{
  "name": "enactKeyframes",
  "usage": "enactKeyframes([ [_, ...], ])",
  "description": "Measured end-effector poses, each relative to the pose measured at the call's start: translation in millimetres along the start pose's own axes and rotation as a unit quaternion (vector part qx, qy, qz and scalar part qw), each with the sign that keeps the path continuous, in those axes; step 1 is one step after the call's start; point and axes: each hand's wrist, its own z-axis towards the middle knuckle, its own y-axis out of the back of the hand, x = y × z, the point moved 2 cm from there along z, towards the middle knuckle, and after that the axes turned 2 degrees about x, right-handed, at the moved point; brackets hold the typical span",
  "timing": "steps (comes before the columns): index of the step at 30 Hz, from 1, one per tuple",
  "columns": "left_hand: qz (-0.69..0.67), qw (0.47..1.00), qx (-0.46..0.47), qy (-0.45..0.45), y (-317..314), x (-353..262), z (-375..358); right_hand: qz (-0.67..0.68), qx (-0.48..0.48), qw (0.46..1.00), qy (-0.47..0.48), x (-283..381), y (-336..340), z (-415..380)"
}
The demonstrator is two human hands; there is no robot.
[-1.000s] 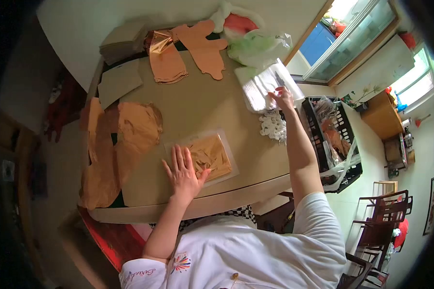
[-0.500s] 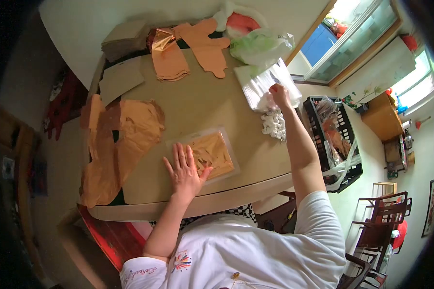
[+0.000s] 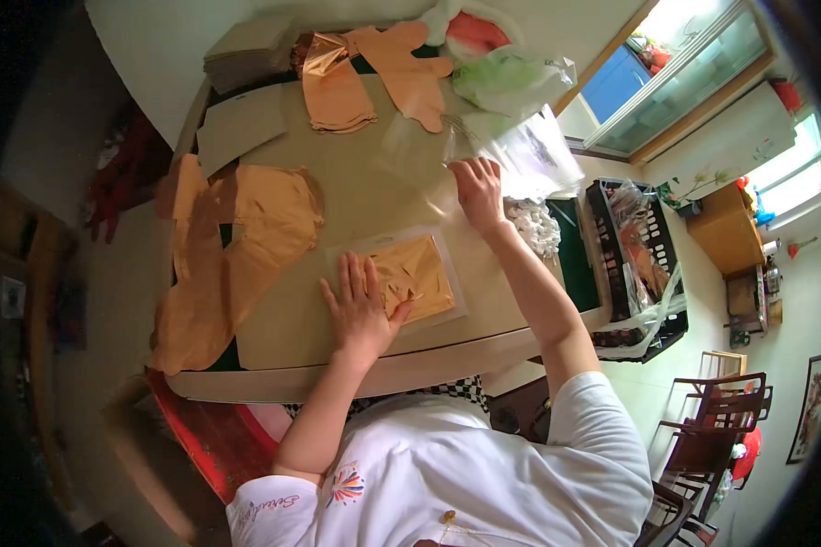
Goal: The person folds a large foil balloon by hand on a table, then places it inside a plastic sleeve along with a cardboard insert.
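My left hand lies with its fingers spread over a clear pouch holding a folded copper-coloured foil balloon, near the table's front edge. My right hand is closed in a pinch on a clear plastic bag, which is see-through and partly blurred. Just beyond that hand is a stack of clear plastic bags. A bundle of white string or ribbon sits close to my right forearm.
Flat copper foil pieces cover the table's left side; more foil lies at the back. Grey-brown cards are at the back left. A green-white plastic bag stands behind. A black crate is beyond the right edge.
My right hand has moved left and nearer from the bag stack, drawing a clear bag with it. My left hand stays on the pouch. The view has shifted slightly.
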Motion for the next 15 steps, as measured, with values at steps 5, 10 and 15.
enactKeyframes([
  [5, 0.010, 1.000, -0.011, -0.005, -2, 0, -2, 0.022, 0.035, 0.999, 0.016, -2, -18, -11],
  [10, 0.004, 1.000, -0.028, -0.010, -3, 0, -1, 0.056, 0.055, 0.997, 0.017, 11, -7, -16],
  [15, 0.007, 0.999, -0.031, -0.007, -5, 0, -2, 0.132, 0.092, 0.987, 0.021, 40, 0, -18],
])
